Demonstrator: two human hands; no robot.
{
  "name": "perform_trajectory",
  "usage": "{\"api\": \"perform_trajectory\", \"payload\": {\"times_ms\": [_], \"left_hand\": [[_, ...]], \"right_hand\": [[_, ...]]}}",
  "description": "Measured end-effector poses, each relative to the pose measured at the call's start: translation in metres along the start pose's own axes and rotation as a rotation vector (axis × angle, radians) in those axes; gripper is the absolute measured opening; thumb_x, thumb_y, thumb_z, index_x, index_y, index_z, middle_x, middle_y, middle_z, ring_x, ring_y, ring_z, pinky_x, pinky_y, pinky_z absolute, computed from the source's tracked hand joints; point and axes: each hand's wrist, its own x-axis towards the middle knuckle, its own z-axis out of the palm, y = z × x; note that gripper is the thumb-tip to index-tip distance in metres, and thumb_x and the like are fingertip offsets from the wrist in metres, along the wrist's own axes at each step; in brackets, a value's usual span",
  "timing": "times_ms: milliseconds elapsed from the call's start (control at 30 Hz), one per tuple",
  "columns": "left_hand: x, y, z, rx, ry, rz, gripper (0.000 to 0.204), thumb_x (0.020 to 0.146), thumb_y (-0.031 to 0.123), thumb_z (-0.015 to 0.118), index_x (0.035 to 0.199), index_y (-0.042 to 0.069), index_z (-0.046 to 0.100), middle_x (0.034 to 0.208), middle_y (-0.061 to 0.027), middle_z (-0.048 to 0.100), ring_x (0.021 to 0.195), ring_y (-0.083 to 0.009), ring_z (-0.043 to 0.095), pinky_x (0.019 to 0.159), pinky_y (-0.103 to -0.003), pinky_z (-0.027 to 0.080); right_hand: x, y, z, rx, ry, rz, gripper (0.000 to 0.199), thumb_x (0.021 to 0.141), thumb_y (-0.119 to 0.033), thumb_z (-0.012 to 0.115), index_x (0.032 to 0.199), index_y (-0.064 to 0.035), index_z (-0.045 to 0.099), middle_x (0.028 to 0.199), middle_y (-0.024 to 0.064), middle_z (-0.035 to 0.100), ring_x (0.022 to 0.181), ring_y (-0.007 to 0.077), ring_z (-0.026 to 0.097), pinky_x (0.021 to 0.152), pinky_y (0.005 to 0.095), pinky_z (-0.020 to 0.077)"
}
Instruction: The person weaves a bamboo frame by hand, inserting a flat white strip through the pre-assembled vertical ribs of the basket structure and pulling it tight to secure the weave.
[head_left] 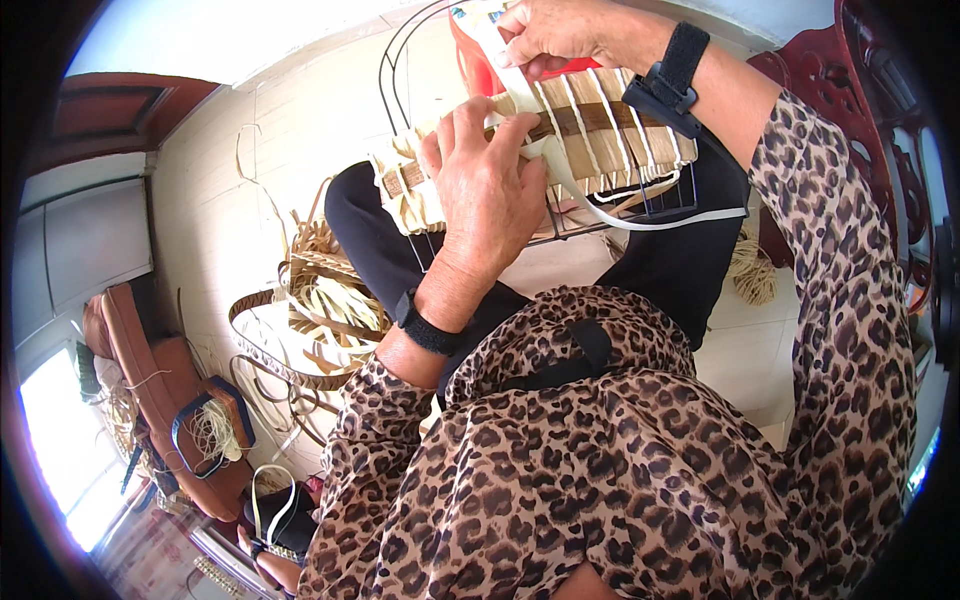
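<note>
The leopard-print blouse (620,470) fills the lower part of the view, its two sleeves running up toward the work, with a black strap (570,365) crossing the chest. Beyond it, black trousers (380,230) cover the raised knees, and on those knees rests the half-woven basket of pale straw-coloured strips with a brown band, built on a black wire frame (590,140).

The left hand (485,185), a black band at its wrist, lies flat over the near face of the basket; its grip is narrow — thumb and forefinger pinch a flat white plastic strip (640,222) against the weave. From that pinch the strip curves down and out to the right in a long loop below the frame.

The right hand (555,35), wearing a black wrist strap with a small black box, is at the top of the basket. Its fingers are closed on the upper end of a white strip, drawn up over the rim, just in front of a red plastic piece (470,60).

On the pale tiled floor (210,220) to the left lies a loose heap of tan and cream weaving strips (320,300) — some coiled into rings. Farther left stands a brown cushioned chair (150,380), with a small blue-rimmed basket of straw (212,425) on its seat. A bundle of tan cord (752,268) lies on the floor at the right, near dark red carved wooden furniture (850,90).
</note>
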Motion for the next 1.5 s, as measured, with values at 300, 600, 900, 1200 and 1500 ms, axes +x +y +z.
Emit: {"api": "perform_trajectory", "payload": {"times_ms": [300,600,900,1200,1500], "left_hand": [[0.003,0.002,-0.001,0.03,-0.059,-0.037,0.036,0.065,0.01,0.062,0.1,0.012,0.06,0.108,-0.0133,0.043,0.106,-0.0289,0.041,0.092,-0.042,0.027],[0.005,-0.005,-0.009,-0.017,-0.05,0.007,0.032,0.065,0.011,0.065,0.097,0.007,0.061,0.102,-0.0125,0.051,0.096,-0.0266,0.05,0.085,-0.038,0.038],[0.072,-0.027,-0.021,-0.614,-0.164,-0.444,0.023,0.08,0.018,0.059,0.09,-0.003,0.061,0.073,-0.0067,0.063,0.059,-0.0075,0.055,0.05,-0.019,0.042],[0.077,-0.03,-0.006,-0.886,-0.057,-0.52,0.016,0.079,0.015,0.061,0.08,-0.001,0.06,0.066,-0.0059,0.06,0.055,-0.0085,0.052,0.049,-0.02,0.041],[0.076,-0.022,-0.009,-0.955,-0.019,-0.554,0.024,0.079,0.022,0.064,0.08,-0.002,0.059,0.066,-0.0069,0.059,0.057,-0.0092,0.052,0.051,-0.02,0.042]], "right_hand": [[-0.005,-0.008,-0.001,-0.13,0.084,-0.167,0.012,0.072,-0.01,0.065,0.069,0.0008,0.06,0.058,0.0054,0.058,0.054,0.0104,0.053,0.051,0.0258,0.0425],[-0.015,-0.016,0.0,-0.16,0.053,-0.235,0.014,0.074,-0.012,0.063,0.069,0.0005,0.059,0.059,0.0042,0.057,0.055,0.0107,0.053,0.052,0.0264,0.0415],[-0.019,-0.042,-0.035,-0.401,-0.082,-0.397,0.015,0.076,-0.01,0.059,0.088,-0.0007,0.059,0.077,0.0079,0.061,0.07,0.0155,0.057,0.068,0.0303,0.046],[-0.027,-0.048,-0.034,-0.687,-0.046,-0.261,0.019,0.073,-0.009,0.055,0.089,-0.0003,0.062,0.075,0.0069,0.062,0.069,0.0152,0.055,0.069,0.0282,0.0432],[-0.037,-0.057,-0.034,-0.537,-0.091,-0.191,0.021,0.077,-0.014,0.061,0.093,-0.0007,0.062,0.082,0.0065,0.062,0.074,0.0133,0.054,0.073,0.0274,0.0418]]}}
